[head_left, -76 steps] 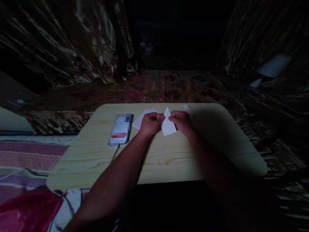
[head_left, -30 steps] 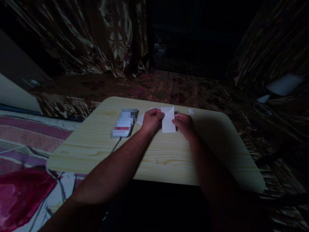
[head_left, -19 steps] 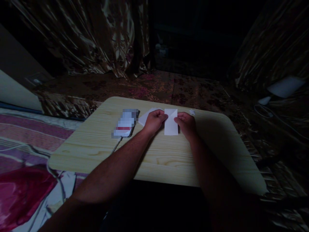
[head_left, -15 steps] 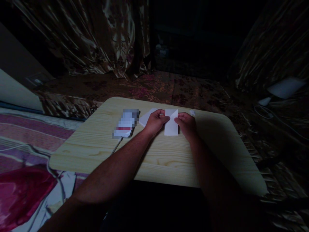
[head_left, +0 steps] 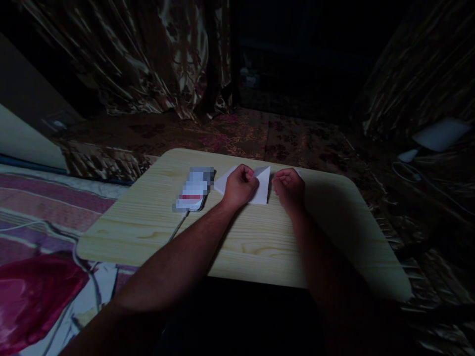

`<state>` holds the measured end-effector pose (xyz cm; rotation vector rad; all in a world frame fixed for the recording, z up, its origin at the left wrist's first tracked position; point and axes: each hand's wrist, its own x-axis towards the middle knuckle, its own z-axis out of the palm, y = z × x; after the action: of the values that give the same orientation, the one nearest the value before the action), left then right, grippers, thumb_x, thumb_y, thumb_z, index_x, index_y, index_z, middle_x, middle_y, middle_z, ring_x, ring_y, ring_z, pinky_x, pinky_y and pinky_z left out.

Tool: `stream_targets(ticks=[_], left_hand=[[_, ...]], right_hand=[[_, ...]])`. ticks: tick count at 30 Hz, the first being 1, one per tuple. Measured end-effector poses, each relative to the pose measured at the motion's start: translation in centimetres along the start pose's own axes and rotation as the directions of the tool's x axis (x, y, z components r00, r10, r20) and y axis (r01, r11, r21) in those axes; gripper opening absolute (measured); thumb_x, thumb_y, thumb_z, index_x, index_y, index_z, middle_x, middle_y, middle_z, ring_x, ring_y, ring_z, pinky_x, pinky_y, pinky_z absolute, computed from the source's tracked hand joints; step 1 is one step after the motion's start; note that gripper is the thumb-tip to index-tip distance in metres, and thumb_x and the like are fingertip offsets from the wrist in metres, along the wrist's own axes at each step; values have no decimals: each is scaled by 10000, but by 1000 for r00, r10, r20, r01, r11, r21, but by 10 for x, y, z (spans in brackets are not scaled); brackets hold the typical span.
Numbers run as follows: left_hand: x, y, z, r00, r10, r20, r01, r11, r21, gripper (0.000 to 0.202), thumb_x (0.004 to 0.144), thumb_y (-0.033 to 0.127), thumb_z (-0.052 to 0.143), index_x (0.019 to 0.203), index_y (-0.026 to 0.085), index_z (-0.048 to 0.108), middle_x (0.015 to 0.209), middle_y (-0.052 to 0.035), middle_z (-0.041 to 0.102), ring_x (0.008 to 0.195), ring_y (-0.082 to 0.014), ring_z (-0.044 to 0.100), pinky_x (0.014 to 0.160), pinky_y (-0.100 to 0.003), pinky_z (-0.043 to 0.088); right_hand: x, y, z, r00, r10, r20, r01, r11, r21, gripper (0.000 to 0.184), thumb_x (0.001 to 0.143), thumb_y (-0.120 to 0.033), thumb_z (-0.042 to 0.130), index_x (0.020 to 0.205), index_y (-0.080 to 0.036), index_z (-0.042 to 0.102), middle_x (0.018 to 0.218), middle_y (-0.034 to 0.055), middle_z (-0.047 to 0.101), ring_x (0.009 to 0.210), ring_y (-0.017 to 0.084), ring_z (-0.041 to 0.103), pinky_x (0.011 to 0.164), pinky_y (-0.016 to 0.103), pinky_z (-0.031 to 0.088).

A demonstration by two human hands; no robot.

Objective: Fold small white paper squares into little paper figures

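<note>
A folded piece of white paper [head_left: 262,187] is pinched by its left side in my left hand [head_left: 240,187], thumb on top. Its upper part shows a slanting flap that stands out to the right. My right hand [head_left: 290,189] is just right of the paper, not touching it, with loosely curled fingers and nothing visible in them. Behind my left hand lies another white sheet of paper [head_left: 221,183], partly covered by the hand. A small white scrap [head_left: 300,173] is almost hidden behind my right hand.
A phone [head_left: 193,190] with a blurred screen lies on the wooden table [head_left: 141,212], its cable [head_left: 178,226] running toward me. Left of the table is a striped bed cover [head_left: 100,198] with a shiny red bag [head_left: 37,296]. A white lamp [head_left: 441,134] stands at the right.
My right hand has let go of the paper and moved slightly right. The paper, still in my left hand, has turned and shifted a little left.
</note>
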<state>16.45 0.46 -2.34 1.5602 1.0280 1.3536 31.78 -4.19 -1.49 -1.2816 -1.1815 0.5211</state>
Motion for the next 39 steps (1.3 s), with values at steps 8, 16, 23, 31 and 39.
stream_targets(ticks=[8, 16, 23, 31, 39], left_hand=[[-4, 2, -1, 983, 174, 60, -182, 966, 183, 53, 725, 189, 605, 765, 185, 572, 683, 23, 584, 605, -105, 490, 573, -227, 373], [-7, 7, -1, 972, 218, 84, -231, 950, 211, 54, 732, 194, 618, 781, 184, 596, 698, 20, 602, 624, -105, 512, 593, -225, 386], [-3, 2, 0, 992, 74, 98, -76, 997, 13, 178, 756, 254, 624, 901, 171, 683, 802, -16, 669, 724, -133, 583, 645, -236, 438], [0, 4, 2, 973, -172, 154, 203, 955, -215, 240, 671, 314, 743, 837, 140, 748, 710, -24, 700, 591, -116, 566, 579, -238, 433], [-1, 6, 4, 960, -218, 173, 261, 921, -289, 250, 608, 309, 802, 772, 141, 717, 670, -14, 688, 527, -96, 540, 523, -227, 417]], right_hand=[[-5, -12, 2, 989, -1, 146, -20, 990, 140, 331, 748, -325, 647, 1051, -203, 595, 757, -8, 694, 592, 131, 621, 532, 243, 478], [-5, -4, 4, 987, 11, 158, -32, 991, 132, 325, 696, -368, 737, 939, -182, 628, 825, 34, 700, 735, 169, 673, 616, 279, 536], [-3, 0, 5, 993, 20, 117, -35, 991, 128, 303, 657, -315, 737, 901, -192, 605, 767, 10, 683, 639, 144, 647, 578, 260, 521], [-4, -1, 5, 990, 22, 139, -40, 990, 132, 274, 656, -255, 688, 908, -205, 592, 671, -31, 649, 568, 136, 612, 528, 251, 485], [-3, 0, 5, 990, 24, 136, -37, 995, 94, 279, 656, -240, 658, 926, -203, 595, 709, -23, 657, 564, 128, 603, 523, 248, 478]])
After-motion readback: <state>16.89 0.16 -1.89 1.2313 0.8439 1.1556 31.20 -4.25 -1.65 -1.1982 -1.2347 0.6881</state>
